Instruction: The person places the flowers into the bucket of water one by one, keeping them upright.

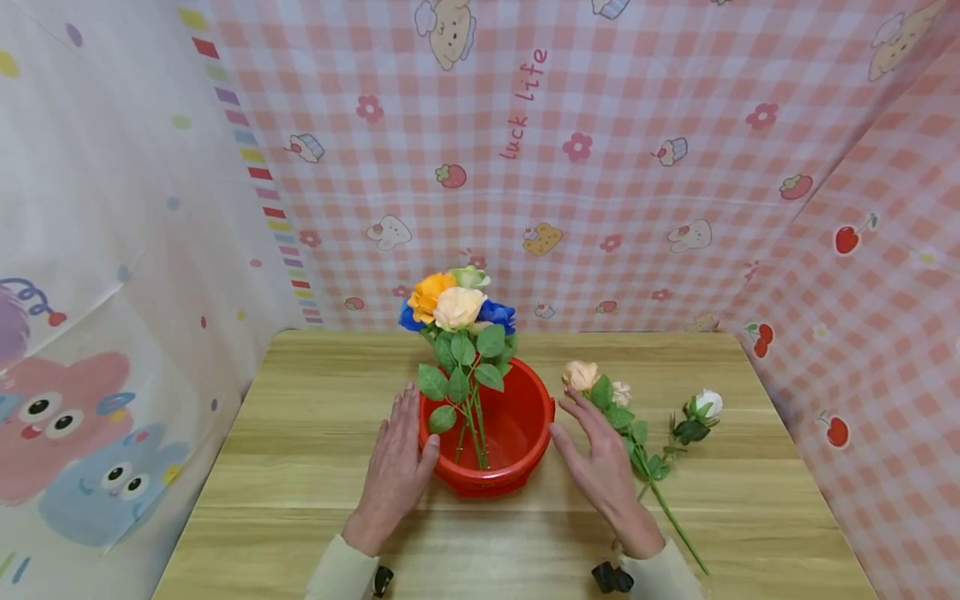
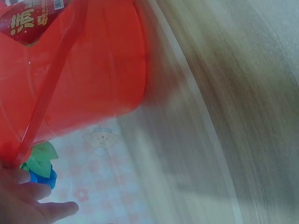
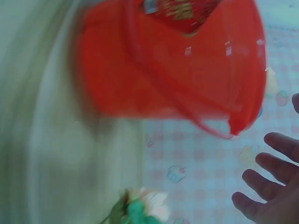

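A red plastic bucket (image 1: 528, 417) stands upright on the table. Artificial flowers (image 1: 459, 308) in orange, cream, pale green and blue lean inside it, stems down. My left hand (image 1: 395, 467) lies along the bucket's left rim with straight fingers; its fingertips are near the rim in the left wrist view too. To the right of the bucket, my right hand (image 1: 600, 467) is spread with nothing in it, and the right wrist view shows its fingers (image 3: 266, 184) apart from the bucket. Just beyond that hand lies a peach rose stem (image 1: 678, 525) with blooms and green leaves.
A white rose (image 1: 707, 405) lies on the table (image 1: 315, 400) at the right. Patterned cloth (image 1: 570, 192) hangs behind the table and at both sides. The bucket's handle (image 3: 173, 100) hangs down its near side, below a red label (image 3: 187, 11).
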{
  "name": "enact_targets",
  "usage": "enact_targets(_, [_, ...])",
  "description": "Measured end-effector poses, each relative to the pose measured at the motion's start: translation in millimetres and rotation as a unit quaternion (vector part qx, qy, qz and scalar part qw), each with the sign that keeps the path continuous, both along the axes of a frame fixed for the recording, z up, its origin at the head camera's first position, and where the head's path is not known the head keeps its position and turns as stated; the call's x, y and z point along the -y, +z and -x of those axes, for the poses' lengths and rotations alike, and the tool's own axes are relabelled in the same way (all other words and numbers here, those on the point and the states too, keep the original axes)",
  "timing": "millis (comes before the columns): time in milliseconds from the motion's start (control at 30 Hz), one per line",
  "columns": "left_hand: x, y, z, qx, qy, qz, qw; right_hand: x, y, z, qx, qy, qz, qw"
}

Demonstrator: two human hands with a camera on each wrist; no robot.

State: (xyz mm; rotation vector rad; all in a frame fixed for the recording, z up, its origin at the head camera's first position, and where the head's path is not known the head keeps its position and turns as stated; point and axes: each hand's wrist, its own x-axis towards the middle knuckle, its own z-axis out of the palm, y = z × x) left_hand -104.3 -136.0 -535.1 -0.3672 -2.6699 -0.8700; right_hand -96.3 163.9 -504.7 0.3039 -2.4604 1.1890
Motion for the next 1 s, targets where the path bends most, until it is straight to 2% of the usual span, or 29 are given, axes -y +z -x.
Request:
enact_targets(300, [-0.3, 0.3, 1.1, 0.003, -0.002, 0.001, 1.0, -22.8, -25.3, -3.5, -0.025, -0.024, -0.075, 0.997])
enact_targets(633, [0.0, 0.6, 1.4, 0.001, -0.005, -0.001, 1.0, -44.0, -44.2, -6.2, -0.05, -0.036, -0.131, 0.989])
enact_targets(1000, [0.6, 0.6, 0.5, 0.004, -0.007, -0.004, 1.0, -57.9, -60.4, -15.4, -0.047, -0.043, -0.161, 0.985])
